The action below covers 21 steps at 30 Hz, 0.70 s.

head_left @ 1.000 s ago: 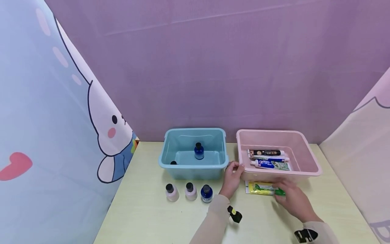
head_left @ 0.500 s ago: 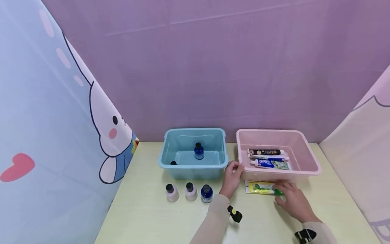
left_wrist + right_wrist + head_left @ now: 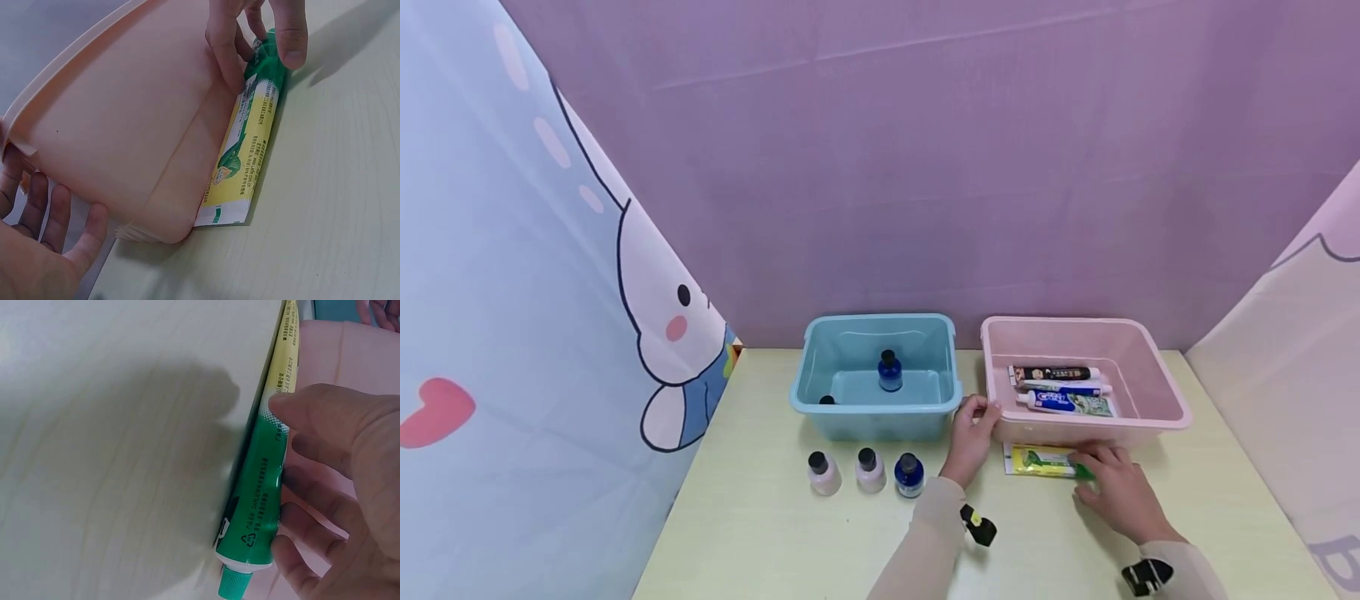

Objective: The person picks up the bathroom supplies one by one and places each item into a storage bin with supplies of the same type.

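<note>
A yellow and green toothpaste tube [image 3: 1037, 461] lies on the table along the front of the pink bin [image 3: 1075, 429]. My right hand [image 3: 1123, 492] is over its green capped end [image 3: 256, 506], fingers along the bin side and thumb apart on the near side. My left hand [image 3: 972, 437] grips the bin's front left corner, its fingertips [image 3: 59, 209] curled up under the rim. Inside the pink bin lie a black toothpaste tube [image 3: 1056, 374] and a blue and green one [image 3: 1067, 404], with another tube between them.
Left of the pink bin stands a blue bin [image 3: 880, 425] holding a dark blue bottle [image 3: 891, 375] and another black cap [image 3: 827, 400]. In front of it are two pale pink bottles [image 3: 870, 475] and a blue bottle [image 3: 909, 479]. A purple curtain [image 3: 925, 167] hangs behind.
My right hand has shifted very slightly left over the tube's green end, covering more of it. My left hand keeps its place at the bin corner.
</note>
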### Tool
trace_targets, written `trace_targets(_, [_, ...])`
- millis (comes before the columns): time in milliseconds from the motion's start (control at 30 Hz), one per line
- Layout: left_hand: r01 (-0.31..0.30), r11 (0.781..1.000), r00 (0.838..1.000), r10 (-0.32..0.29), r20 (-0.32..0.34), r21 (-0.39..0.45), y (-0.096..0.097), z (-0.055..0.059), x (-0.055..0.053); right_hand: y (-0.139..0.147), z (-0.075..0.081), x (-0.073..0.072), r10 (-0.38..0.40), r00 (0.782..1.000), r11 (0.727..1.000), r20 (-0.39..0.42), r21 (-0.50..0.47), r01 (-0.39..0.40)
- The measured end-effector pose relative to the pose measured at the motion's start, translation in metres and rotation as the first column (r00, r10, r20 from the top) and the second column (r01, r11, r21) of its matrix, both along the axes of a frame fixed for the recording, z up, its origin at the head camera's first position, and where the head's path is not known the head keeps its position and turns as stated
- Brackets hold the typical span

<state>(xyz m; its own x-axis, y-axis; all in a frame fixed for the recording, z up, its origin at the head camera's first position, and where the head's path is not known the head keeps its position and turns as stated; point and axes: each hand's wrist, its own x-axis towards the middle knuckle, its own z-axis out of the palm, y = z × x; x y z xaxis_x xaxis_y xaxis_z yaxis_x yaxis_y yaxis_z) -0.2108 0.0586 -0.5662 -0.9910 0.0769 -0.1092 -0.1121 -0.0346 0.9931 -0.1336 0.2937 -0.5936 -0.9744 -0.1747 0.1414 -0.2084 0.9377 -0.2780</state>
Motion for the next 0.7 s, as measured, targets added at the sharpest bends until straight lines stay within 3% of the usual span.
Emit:
trace_targets(400, [-0.008, 1.000, 1.000, 0.008, -0.014, -0.011, -0.0002, 0.0015, 0.0008, -0.0042, 0.0017, -0.0007, -0.038, 0.998, 0.999, 0.058, 0.012, 0.037])
trace_targets(700, [-0.005, 1.000, 1.000, 0.005, -0.010, -0.006, -0.0001, 0.0023, 0.0012, -0.0055, -0.0015, -0.0016, -0.046, 0.998, 0.998, 0.029, 0.048, 0.045])
